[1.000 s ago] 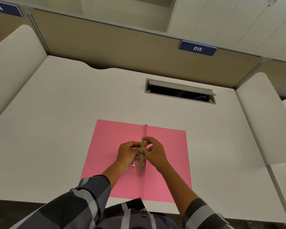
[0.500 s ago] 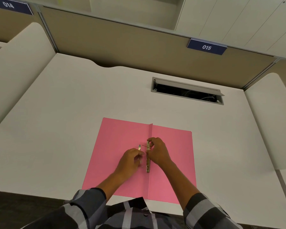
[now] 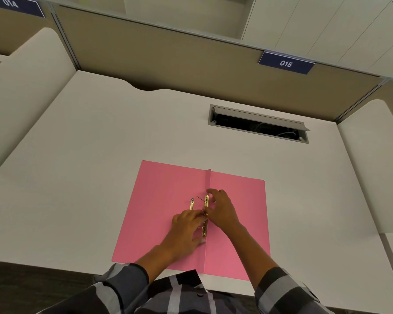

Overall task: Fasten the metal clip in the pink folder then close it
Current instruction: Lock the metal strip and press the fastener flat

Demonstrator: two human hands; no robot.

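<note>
The pink folder (image 3: 163,200) lies open and flat on the white desk, its spine fold running up the middle. A brass metal clip (image 3: 205,230) lies along the spine. One thin prong (image 3: 192,203) lies flat on the left leaf. My left hand (image 3: 186,230) rests on the left leaf with its fingertips pinched at the clip's middle. My right hand (image 3: 222,209) sits on the right side of the spine, thumb and fingers on the clip bar near its upper end.
A grey cable slot (image 3: 258,123) with its lid raised is set in the desk (image 3: 77,166) behind the folder. Beige partition walls stand at the back and white dividers on both sides. The desk's front edge runs just under the folder.
The clip was held up off the folder a second ago; now it lies flat along the spine. My left hand has slid down toward the clip's middle. The camera view has shifted slightly.
</note>
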